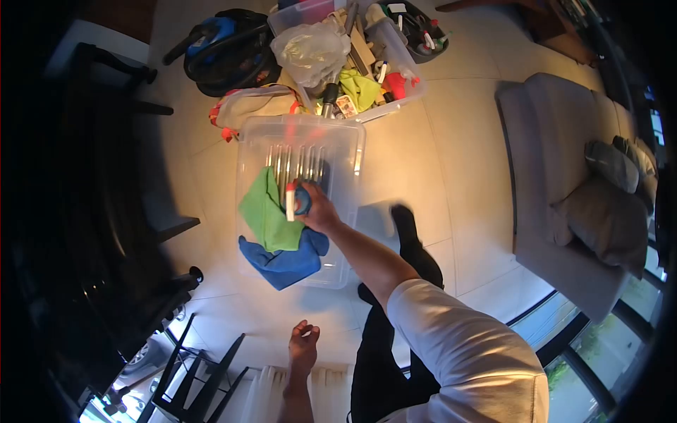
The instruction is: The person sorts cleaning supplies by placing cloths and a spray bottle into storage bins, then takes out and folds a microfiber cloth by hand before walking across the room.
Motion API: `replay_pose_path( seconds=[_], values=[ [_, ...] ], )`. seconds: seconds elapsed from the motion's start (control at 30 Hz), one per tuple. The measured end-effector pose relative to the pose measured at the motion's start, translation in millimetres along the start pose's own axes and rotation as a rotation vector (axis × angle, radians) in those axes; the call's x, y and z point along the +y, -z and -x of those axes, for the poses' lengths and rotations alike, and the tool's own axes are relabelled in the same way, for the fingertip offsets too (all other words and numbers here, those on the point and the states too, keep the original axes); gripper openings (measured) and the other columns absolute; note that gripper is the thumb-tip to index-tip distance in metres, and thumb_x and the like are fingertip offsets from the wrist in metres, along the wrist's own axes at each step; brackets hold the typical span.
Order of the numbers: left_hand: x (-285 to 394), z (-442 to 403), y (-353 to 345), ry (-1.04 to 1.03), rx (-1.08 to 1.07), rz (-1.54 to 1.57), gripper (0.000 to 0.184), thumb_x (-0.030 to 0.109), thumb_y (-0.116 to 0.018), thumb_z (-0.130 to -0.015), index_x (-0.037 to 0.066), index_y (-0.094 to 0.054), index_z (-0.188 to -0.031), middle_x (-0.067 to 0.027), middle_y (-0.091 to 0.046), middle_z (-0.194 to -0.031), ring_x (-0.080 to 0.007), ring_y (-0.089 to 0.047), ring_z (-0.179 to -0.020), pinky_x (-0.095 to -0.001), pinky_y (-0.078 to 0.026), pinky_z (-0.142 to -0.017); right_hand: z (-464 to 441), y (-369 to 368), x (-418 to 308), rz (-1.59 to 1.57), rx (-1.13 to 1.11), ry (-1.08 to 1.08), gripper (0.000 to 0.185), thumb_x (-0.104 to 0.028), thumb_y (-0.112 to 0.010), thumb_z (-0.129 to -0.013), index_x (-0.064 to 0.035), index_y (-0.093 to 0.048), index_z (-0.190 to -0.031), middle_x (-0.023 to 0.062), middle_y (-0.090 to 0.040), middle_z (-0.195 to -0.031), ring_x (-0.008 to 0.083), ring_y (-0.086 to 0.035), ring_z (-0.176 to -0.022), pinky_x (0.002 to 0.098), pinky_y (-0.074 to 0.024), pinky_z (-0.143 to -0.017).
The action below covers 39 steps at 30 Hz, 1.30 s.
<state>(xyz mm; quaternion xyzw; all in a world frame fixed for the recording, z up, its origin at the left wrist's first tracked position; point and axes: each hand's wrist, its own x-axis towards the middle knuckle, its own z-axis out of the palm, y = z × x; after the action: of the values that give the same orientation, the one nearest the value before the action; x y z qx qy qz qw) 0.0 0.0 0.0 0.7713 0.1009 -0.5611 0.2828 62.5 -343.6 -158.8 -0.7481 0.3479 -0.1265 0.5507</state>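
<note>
My right hand (319, 211) is wrapped round a spray bottle (303, 200) with a blue body and a white-and-red trigger head. It holds the bottle over a large translucent plastic lid (338, 151) on the floor. Just left of the bottle a green cloth (264, 215) lies on the lid, partly covering a crumpled blue cloth (285, 262). Nearer to me, apart from the lid, my left hand (303, 347) hangs with its fingers loosely bent and slightly apart, nothing visible in it.
Beyond the lid stands a clear plastic bin (402, 99) full of mixed items and a plastic bag. A vacuum cleaner (218, 53) and a beige bag (257, 106) are to its left, a dark caddy (430, 49) behind. A sofa (543, 127) is on the right, dark chairs (204, 381) on the left.
</note>
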Motion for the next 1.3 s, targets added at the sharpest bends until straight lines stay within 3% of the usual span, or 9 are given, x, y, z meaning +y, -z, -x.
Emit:
replay_pose_path(
  seconds=[0.07,0.3,0.43,0.5,0.63,0.7,0.9,1.1,1.3],
  values=[
    [21.0,-14.3,-29.8,-0.290,0.074,0.116,0.059,0.025,-0.075,-0.092,0.003,-0.047,-0.138,-0.0112,-0.058,-0.126,-0.0190,-0.059,-0.107,-0.0341,-0.050,-0.092,3.0,17.2,0.6,0.066,0.017,0.017,0.105,-0.021,-0.091,-0.062,-0.0074,-0.034,-0.148,0.0221,-0.046,-0.139,0.0421,-0.050,-0.128,0.0443,-0.0466,-0.105],
    [183.4,-17.6,-73.1,-0.137,0.244,0.248,0.043,0.014,-0.064,-0.097,0.001,-0.051,-0.135,-0.0079,-0.067,-0.107,-0.0161,-0.063,-0.093,-0.0302,-0.051,-0.085,25.5,116.5,5.3,-0.014,-0.307,0.043,0.085,-0.012,-0.077,-0.078,-0.0065,-0.033,-0.151,0.0247,-0.042,-0.145,0.0426,-0.045,-0.132,0.0443,-0.0422,-0.110],
    [189.1,-24.6,-152.0,-0.325,0.106,-0.322,0.029,0.021,-0.066,-0.095,-0.002,-0.064,-0.113,-0.0123,-0.069,-0.098,-0.0211,-0.067,-0.091,-0.0330,-0.054,-0.082,38.4,279.9,41.1,0.127,-0.431,-0.023,0.072,-0.022,-0.075,-0.082,-0.0023,-0.043,-0.143,0.0224,-0.052,-0.133,0.0401,-0.051,-0.125,0.0449,-0.0440,-0.106],
    [218.4,-27.3,-190.2,-0.065,0.004,-0.315,0.034,0.025,-0.073,-0.091,-0.002,-0.066,-0.110,-0.0160,-0.070,-0.102,-0.0278,-0.069,-0.097,-0.0376,-0.054,-0.087,35.3,373.9,73.3,0.241,-0.409,-0.160,0.068,-0.026,-0.077,-0.081,-0.0008,-0.049,-0.137,0.0222,-0.057,-0.127,0.0394,-0.054,-0.122,0.0452,-0.0448,-0.105],
    [230.8,-72.2,-230.6,-0.488,-0.005,-0.529,0.046,0.041,-0.069,-0.092,0.005,-0.065,-0.120,-0.0163,-0.072,-0.105,-0.0334,-0.070,-0.102,-0.0420,-0.055,-0.090,25.9,551.7,96.8,0.676,-0.313,-0.702,0.063,-0.036,-0.078,-0.083,-0.0041,-0.055,-0.132,0.0182,-0.060,-0.126,0.0317,-0.061,-0.118,0.0414,-0.0494,-0.100],
    [352.3,-49.9,-242.6,-0.209,0.081,-0.339,0.045,0.041,-0.069,-0.092,0.006,-0.065,-0.119,-0.0168,-0.072,-0.105,-0.0353,-0.069,-0.102,-0.0425,-0.055,-0.090,12.7,613.0,61.8,0.725,-0.268,-0.839,0.061,-0.038,-0.076,-0.084,-0.0038,-0.055,-0.131,0.0193,-0.061,-0.125,0.0321,-0.062,-0.115,0.0421,-0.0499,-0.099],
    [487.4,-130.1,-258.4,-0.301,0.206,-0.375,0.045,0.039,-0.073,-0.089,0.004,-0.067,-0.116,-0.0161,-0.069,-0.116,-0.0328,-0.065,-0.112,-0.0415,-0.051,-0.097,7.9,648.2,8.4,0.513,-0.252,-0.749,0.057,-0.039,-0.077,-0.085,-0.0021,-0.060,-0.125,0.0210,-0.066,-0.111,0.0327,-0.066,-0.103,0.0420,-0.0538,-0.088],
    [644.1,-253.1,-326.5,-0.482,0.014,-0.351,0.046,0.045,-0.071,-0.088,0.009,-0.069,-0.117,-0.0238,-0.053,-0.139,-0.0373,-0.056,-0.123,-0.0427,-0.045,-0.104,-89.0,641.4,-23.9,0.439,-0.020,-0.581,0.067,-0.036,-0.078,-0.084,0.0004,-0.052,-0.134,0.0229,-0.057,-0.130,0.0365,-0.057,-0.122,0.0441,-0.0482,-0.101],
    [826.5,-294.9,-410.5,-0.656,0.201,-0.907,0.041,0.045,-0.074,-0.083,0.019,-0.074,-0.114,-0.0184,-0.019,-0.164,-0.0416,-0.013,-0.151,-0.0559,-0.024,-0.118,-153.0,651.4,9.8,0.921,-0.675,-1.068,0.122,-0.064,-0.076,-0.074,-0.0044,-0.012,-0.158,0.0300,-0.028,-0.155,0.0499,-0.036,-0.139,0.0565,-0.0368,-0.111]
  ],
)
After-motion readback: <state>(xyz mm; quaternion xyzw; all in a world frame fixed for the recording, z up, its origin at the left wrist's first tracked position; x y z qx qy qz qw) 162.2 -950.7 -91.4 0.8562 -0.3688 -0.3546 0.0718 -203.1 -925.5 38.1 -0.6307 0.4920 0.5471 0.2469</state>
